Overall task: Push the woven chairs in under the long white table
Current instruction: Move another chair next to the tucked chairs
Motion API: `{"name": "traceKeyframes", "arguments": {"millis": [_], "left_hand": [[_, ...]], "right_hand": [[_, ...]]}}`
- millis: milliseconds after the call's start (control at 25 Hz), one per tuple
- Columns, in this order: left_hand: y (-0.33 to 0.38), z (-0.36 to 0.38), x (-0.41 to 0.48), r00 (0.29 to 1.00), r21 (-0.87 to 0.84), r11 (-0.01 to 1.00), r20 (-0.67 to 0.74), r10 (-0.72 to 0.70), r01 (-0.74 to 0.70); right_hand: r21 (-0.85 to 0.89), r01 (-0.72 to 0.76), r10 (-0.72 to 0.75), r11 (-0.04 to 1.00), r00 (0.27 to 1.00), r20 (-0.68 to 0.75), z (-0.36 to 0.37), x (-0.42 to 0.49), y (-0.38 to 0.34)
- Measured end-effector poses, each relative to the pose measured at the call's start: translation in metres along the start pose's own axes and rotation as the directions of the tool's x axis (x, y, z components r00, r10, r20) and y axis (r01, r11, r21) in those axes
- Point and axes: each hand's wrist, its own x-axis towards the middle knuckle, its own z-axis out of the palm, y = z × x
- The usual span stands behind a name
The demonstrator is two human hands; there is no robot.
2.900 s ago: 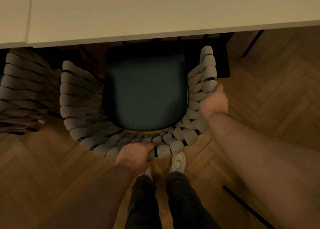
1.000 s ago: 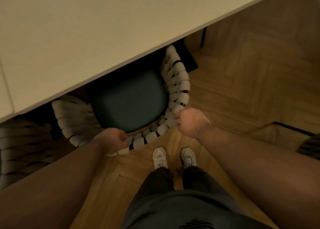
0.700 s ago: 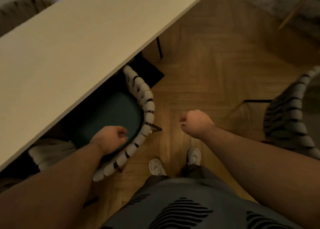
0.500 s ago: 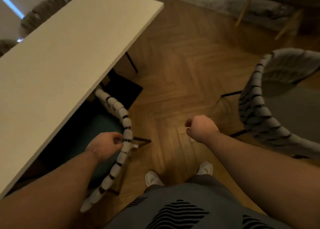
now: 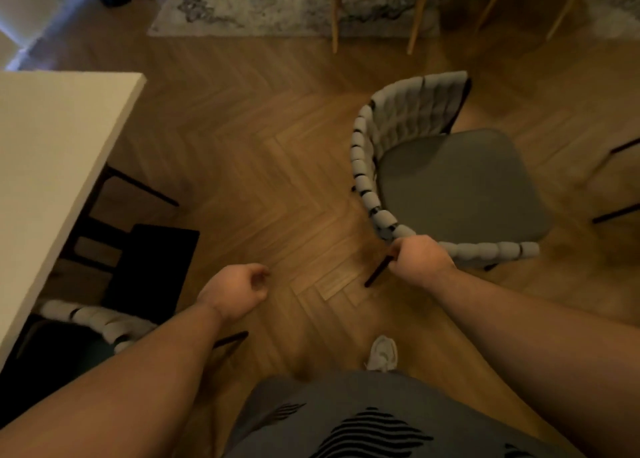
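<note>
A woven chair (image 5: 446, 180) with a grey seat and pale braided backrest stands out on the wood floor at the right, away from the long white table (image 5: 45, 167) at the left. My right hand (image 5: 417, 258) is closed on the curved rim of that backrest near its lower corner. My left hand (image 5: 239, 289) hangs over bare floor, fingers curled into a loose fist with nothing in it. Another woven chair (image 5: 97, 322) sits tucked under the table at the lower left, only part of its braided back showing.
A black table leg frame (image 5: 138, 187) and a dark mat (image 5: 152, 263) lie under the table end. A patterned rug (image 5: 277, 4) and a wood-legged chair (image 5: 374, 11) are at the far side. Black legs of some other furniture (image 5: 616, 215) reach in at the right edge.
I let go of the tucked-in chair and turned right. My right hand reached out and closed on the second chair's backrest; my left hand came off the first chair and hangs free.
</note>
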Motion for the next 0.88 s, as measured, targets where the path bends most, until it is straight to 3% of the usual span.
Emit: {"name": "traceKeyframes", "arguments": {"millis": [200, 480, 640, 760, 880], "left_hand": [[0.082, -0.021, 0.059, 0.988, 0.178, 0.974, 0.089, 0.126, -0.140], [0.129, -0.083, 0.182, 0.942, 0.441, 0.835, 0.212, 0.259, -0.329], [0.172, -0.110, 0.264, 0.848, 0.525, 0.667, 0.362, 0.386, -0.528], [0.207, -0.116, 0.315, 0.723, 0.555, 0.465, 0.489, 0.489, -0.690], [0.245, -0.098, 0.356, 0.646, 0.586, 0.288, 0.606, 0.464, -0.757]], "right_hand": [[0.163, -0.130, 0.131, 0.978, 0.991, 0.001, -0.009, 0.028, 0.037], [0.336, -0.239, 0.232, 0.911, 0.971, 0.059, -0.011, 0.087, 0.031], [0.394, -0.366, 0.332, 0.843, 0.931, 0.153, -0.002, 0.124, 0.022], [0.339, -0.400, 0.365, 0.851, 0.916, 0.164, 0.012, 0.146, 0.015], [0.279, -0.421, 0.385, 0.863, 0.906, 0.176, 0.024, 0.164, 0.016]]}}
